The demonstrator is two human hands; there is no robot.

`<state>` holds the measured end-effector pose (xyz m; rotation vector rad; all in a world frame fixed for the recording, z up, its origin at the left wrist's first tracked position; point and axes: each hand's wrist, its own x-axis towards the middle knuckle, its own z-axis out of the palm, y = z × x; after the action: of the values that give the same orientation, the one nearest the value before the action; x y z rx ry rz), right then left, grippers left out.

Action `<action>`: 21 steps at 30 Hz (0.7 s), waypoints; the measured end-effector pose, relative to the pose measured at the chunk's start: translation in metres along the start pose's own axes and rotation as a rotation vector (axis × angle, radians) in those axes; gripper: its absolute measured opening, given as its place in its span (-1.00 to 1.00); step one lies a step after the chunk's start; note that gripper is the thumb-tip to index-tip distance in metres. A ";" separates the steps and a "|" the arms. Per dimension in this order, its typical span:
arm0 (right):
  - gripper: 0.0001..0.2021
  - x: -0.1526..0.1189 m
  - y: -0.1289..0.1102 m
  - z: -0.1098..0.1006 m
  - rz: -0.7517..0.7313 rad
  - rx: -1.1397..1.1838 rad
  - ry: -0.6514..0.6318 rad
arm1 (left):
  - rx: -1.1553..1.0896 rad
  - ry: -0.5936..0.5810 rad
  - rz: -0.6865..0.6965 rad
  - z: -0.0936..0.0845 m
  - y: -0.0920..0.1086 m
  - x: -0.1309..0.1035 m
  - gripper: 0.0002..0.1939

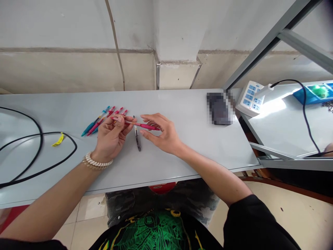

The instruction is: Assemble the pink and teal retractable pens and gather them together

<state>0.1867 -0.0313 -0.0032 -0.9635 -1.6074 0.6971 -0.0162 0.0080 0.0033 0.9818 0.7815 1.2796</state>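
My left hand is closed around the clip end of a pink pen, holding it level above the table. The pen's pink grip and tip reach toward my right hand, whose thumb and fingers are spread apart around that end; no firm hold shows there. Below the pen, a dark grey pen lies on the table between my hands. Several pink and teal pens lie side by side behind my left hand, which partly covers them.
The grey table runs along the wall. A black cable with a yellow tag loops at the left. A blurred dark object lies at the right. Past a metal frame stands a white power strip with a plug in it.
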 end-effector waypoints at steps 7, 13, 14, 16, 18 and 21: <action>-0.86 -0.001 0.002 0.000 -0.053 0.020 -0.001 | 0.034 0.005 -0.009 0.001 -0.002 -0.001 -0.69; -0.55 0.007 -0.005 -0.014 -0.084 -0.179 -0.062 | 0.051 0.042 -0.010 -0.004 -0.004 0.003 -0.66; -0.54 0.011 -0.005 -0.023 -0.057 -0.282 -0.025 | 0.050 0.049 -0.009 -0.005 -0.004 0.004 -0.67; -0.63 0.021 -0.001 -0.049 0.069 -0.528 0.049 | 0.044 0.064 -0.001 -0.007 -0.003 0.005 -0.69; -0.58 0.031 0.005 -0.080 0.275 -0.780 0.070 | 0.041 0.076 0.003 -0.008 -0.003 0.006 -0.71; -0.57 0.039 0.016 -0.124 0.520 -1.032 0.158 | 0.049 0.094 0.000 -0.007 -0.002 0.006 -0.72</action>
<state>0.3067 0.0057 0.0328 -2.1700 -1.5594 0.0488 -0.0210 0.0155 -0.0014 0.9666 0.8892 1.3196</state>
